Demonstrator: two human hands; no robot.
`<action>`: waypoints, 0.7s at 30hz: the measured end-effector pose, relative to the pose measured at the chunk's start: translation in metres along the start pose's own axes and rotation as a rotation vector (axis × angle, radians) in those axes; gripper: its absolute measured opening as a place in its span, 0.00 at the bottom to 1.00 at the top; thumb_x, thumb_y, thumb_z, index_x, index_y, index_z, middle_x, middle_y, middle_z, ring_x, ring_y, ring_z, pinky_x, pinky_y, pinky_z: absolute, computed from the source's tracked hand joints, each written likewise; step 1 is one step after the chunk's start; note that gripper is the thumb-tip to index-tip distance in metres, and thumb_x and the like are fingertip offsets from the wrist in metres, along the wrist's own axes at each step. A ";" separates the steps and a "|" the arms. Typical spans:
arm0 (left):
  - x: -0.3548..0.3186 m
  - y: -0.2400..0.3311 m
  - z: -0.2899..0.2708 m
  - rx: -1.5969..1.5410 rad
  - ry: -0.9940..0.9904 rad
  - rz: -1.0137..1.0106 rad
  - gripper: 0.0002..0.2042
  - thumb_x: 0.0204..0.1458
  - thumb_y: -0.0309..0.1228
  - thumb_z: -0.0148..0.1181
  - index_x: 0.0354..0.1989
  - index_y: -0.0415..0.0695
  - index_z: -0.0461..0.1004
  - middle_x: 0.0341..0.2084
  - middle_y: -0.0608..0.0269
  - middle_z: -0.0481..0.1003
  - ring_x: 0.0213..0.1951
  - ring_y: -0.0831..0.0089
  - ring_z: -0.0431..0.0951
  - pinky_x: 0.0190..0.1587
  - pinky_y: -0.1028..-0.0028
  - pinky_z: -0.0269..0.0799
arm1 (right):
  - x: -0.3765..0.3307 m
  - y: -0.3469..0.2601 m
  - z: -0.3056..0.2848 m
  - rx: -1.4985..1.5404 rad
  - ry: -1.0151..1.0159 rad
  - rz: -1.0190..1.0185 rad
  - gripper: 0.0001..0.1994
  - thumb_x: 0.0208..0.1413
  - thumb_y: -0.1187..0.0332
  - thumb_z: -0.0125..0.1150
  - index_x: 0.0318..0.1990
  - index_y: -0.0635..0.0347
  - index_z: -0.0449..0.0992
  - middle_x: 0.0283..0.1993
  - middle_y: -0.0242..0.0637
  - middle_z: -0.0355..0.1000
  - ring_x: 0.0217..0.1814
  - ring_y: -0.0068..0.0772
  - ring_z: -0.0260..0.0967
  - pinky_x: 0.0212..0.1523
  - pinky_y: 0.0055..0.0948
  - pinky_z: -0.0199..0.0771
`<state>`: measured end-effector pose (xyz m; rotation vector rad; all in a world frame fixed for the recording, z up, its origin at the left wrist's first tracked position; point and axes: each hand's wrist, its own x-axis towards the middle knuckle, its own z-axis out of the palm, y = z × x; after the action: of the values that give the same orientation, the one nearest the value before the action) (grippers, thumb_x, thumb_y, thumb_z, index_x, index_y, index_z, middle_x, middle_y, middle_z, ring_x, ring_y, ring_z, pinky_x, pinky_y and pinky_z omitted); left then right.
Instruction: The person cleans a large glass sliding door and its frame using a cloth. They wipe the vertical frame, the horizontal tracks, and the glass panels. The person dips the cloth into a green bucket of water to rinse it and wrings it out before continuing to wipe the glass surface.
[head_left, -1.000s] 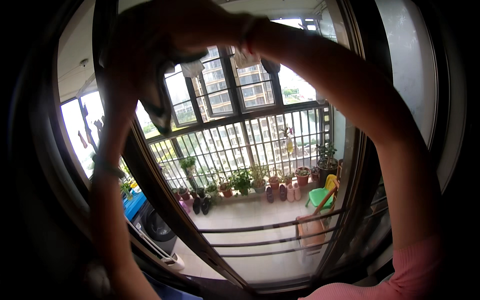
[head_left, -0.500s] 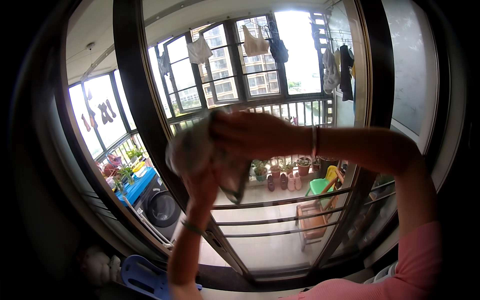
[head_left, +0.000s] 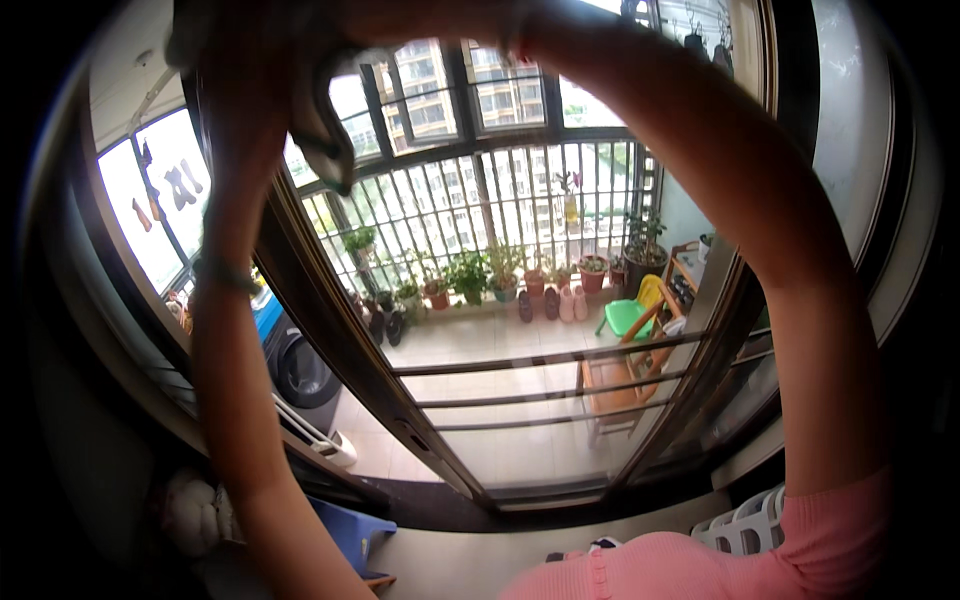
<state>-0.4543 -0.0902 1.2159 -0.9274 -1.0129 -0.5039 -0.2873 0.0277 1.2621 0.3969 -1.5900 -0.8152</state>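
Observation:
Both my arms are raised toward the top left, in front of a glass sliding door with a dark frame [head_left: 335,310]. My left hand [head_left: 240,75] is a dark, blurred shape beside the upper part of the frame, its fingers hidden in shadow. My right hand [head_left: 370,22] reaches across from the right along the top edge and meets the left one there. From under it hangs a thin, limp cloth [head_left: 328,150] with a dark border, apparently gripped by this hand. The top of the cloth is hidden by the hands.
Beyond the glass are potted plants [head_left: 467,272], shoes [head_left: 560,304], a green chair [head_left: 627,317] and a wooden chair [head_left: 612,385]. A washing machine [head_left: 303,368] stands behind the left opening. A blue plastic stool [head_left: 350,535] and a white basket [head_left: 745,527] are near me.
Both hands have gone up and left with the cloth, from mid-door to the top edge. My view has tilted down, showing more of the balcony floor and plants.

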 end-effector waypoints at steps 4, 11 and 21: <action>-0.150 0.091 -0.037 -0.294 -0.251 -0.266 0.22 0.60 0.38 0.56 0.63 0.47 0.68 0.47 0.52 0.77 0.50 0.55 0.78 0.56 0.59 0.70 | -0.127 -0.087 0.004 0.144 -0.182 0.053 0.23 0.49 0.65 0.70 0.55 0.54 0.76 0.55 0.38 0.74 0.55 0.40 0.74 0.56 0.34 0.76; -0.293 0.179 -0.116 -0.418 -0.417 -0.448 0.30 0.61 0.55 0.52 0.63 0.45 0.71 0.57 0.51 0.73 0.62 0.51 0.69 0.67 0.53 0.59 | -0.242 -0.199 -0.049 0.200 -0.479 -0.170 0.25 0.49 0.68 0.69 0.57 0.51 0.72 0.62 0.32 0.66 0.66 0.38 0.62 0.66 0.34 0.67; -0.073 0.037 0.007 -0.205 -0.017 -0.029 0.24 0.60 0.51 0.56 0.61 0.55 0.71 0.59 0.49 0.70 0.59 0.51 0.70 0.58 0.49 0.65 | -0.091 -0.008 -0.033 -0.004 0.058 -0.230 0.15 0.59 0.64 0.60 0.53 0.49 0.77 0.52 0.37 0.77 0.54 0.40 0.75 0.54 0.38 0.78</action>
<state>-0.4652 -0.0680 1.1377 -1.1017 -1.0042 -0.6343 -0.2393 0.0742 1.1917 0.6039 -1.5059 -0.9720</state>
